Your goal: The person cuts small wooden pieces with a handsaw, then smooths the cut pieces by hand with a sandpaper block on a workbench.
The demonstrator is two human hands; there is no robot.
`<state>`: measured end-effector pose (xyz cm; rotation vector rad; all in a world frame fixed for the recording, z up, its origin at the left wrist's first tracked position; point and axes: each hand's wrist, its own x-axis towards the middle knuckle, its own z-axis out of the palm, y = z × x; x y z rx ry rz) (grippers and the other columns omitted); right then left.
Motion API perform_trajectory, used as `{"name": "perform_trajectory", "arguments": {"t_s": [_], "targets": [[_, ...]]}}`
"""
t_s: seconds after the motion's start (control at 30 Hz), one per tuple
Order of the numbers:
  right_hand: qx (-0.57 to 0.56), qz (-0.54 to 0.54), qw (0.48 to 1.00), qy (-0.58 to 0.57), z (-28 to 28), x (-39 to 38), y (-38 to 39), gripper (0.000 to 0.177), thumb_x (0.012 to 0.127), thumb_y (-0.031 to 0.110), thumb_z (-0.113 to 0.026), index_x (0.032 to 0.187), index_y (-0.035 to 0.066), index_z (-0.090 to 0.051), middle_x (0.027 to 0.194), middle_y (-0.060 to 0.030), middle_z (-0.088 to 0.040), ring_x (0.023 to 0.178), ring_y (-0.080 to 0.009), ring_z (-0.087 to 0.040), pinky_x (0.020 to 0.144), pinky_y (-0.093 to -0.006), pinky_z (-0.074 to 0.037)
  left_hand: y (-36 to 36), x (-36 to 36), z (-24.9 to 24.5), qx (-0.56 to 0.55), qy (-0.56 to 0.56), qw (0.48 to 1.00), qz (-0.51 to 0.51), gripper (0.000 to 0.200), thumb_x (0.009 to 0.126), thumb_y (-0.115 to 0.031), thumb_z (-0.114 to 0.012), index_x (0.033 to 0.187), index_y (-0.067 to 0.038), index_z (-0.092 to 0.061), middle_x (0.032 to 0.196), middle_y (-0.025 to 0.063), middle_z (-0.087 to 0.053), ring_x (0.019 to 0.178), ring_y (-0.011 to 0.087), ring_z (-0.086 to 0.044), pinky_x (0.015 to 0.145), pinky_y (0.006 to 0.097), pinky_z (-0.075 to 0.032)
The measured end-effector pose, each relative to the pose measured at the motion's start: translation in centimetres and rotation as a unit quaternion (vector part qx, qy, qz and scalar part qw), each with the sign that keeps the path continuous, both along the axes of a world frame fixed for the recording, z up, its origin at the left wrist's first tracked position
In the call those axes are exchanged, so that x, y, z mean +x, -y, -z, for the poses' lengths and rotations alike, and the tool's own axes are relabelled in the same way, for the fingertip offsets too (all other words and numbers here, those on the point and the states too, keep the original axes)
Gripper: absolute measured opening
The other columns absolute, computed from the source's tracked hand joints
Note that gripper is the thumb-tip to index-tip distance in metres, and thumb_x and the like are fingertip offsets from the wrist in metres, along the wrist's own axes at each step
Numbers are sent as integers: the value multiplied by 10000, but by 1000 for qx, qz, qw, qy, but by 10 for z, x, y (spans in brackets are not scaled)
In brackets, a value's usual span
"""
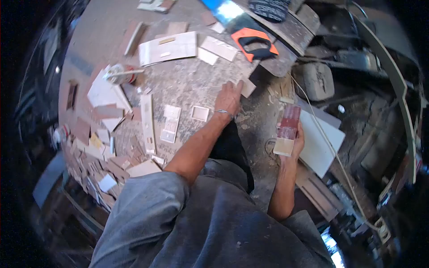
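My right hand [298, 139] is wrapped around a reddish-brown block [289, 121], holding it up at the right of the bench. A pale square piece of wood [283, 146] lies against the block's near end. My left hand [229, 99], seen from the back with a band at its wrist, reaches over the bench; its thumb and curled fingers are at the edge of a small flat piece of wood [248, 88]. Just left of that wrist lies a small shallow wooden frame [199, 113]. Beside the frame is a pale panel with small pieces on it [170, 123].
An orange-and-black handled saw [254, 43] lies at the back, near a dark printed cap [269, 9]. A glue-smeared container [121, 74] with a stick across it stands on the left. Offcuts [100, 167] crowd the near left. A white board [319, 140] and a cord [328, 138] are at right.
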<state>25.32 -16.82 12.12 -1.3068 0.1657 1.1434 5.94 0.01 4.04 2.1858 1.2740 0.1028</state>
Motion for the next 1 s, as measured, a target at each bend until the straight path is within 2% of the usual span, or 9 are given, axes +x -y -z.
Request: {"name": "perform_trajectory", "arguments": {"t_s": [0.1, 0.2, 0.47, 0.57, 0.63, 0.73, 0.83, 0.87, 1.0], "targets": [[-27, -167, 947, 275, -15, -6, -29, 487, 1071, 276, -416, 1468, -3, -459, 1260, -175, -584, 1072, -290, -630, 824, -363, -560, 12, -12, -11, -43, 123, 988, -81, 692, 795, -121, -642, 1441, 21, -440, 1060, 298, -560, 1002, 486, -550, 948, 522, -469], [2, -386, 747, 542, -10, 2, -52, 458, 1059, 223, -450, 1453, -10, -474, 1413, -188, -452, 1264, -335, -527, 943, -411, -524, 45, -53, -39, -142, 173, 970, -99, 705, 798, -177, -681, 1440, 20, -468, 1177, 318, -596, 1128, 479, -567, 1013, 475, -462], [122, -611, 410, 666, 30, -116, -189, 418, 986, 225, -590, 1361, 44, -564, 1418, -256, -487, 1230, -469, -542, 1048, -507, -433, 111, -182, -73, -153, 110, 958, -215, 719, 857, -295, -719, 1464, 8, -483, 1261, 307, -632, 1132, 454, -626, 1019, 456, -485], [154, -538, 429, 709, 31, -146, -182, 449, 977, 240, -597, 1367, 21, -561, 1417, -271, -510, 1237, -474, -543, 1070, -512, -419, 123, -205, -83, -134, 36, 963, -230, 695, 905, -266, -650, 1501, 4, -417, 1213, 320, -618, 1167, 472, -586, 1010, 481, -474], [190, -632, 536, 526, 44, -167, -145, 521, 962, 253, -622, 1423, 22, -544, 1369, -255, -583, 1272, -389, -561, 1106, -447, -411, 136, -215, -72, -106, 99, 965, -219, 689, 933, -254, -609, 1528, 3, -376, 1281, 312, -574, 1226, 466, -543, 1050, 471, -449], [138, -701, 638, 288, 3, -209, -99, 512, 946, 146, -681, 1430, 46, -550, 1253, -134, -666, 994, -200, -660, 823, -329, -542, 139, -225, -50, 13, 154, 972, -178, 709, 932, -205, -623, 1553, -4, -345, 1339, 301, -576, 1255, 416, -566, 1080, 443, -443], [98, -628, 740, 221, 2, -204, -87, 488, 960, 70, -657, 1433, 46, -538, 1205, -90, -684, 887, -125, -651, 677, -268, -528, 141, -229, -75, -144, 343, 898, -235, 716, 909, -93, -667, 1556, -28, -367, 1324, 237, -620, 1225, 367, -611, 1083, 405, -457], [118, -592, 765, 227, 10, -197, -84, 481, 966, 56, -648, 1433, 43, -533, 1191, -81, -689, 863, -107, -645, 643, -252, -517, 131, -240, -83, -296, 332, 862, -244, 717, 908, -71, -682, 1551, -11, -370, 1345, 214, -614, 1210, 307, -635, 1059, 378, -500], [91, -537, 828, 136, -12, -179, -87, 408, 990, 87, -639, 1373, -2, -530, 1137, -77, -700, 826, -106, -642, 602, -235, -511, 128, -252, -83, -548, 662, 450, -242, 634, 928, -27, -639, 1511, 32, -397, 1315, 214, -624, 1143, 285, -681, 1022, 395, -556]]}}
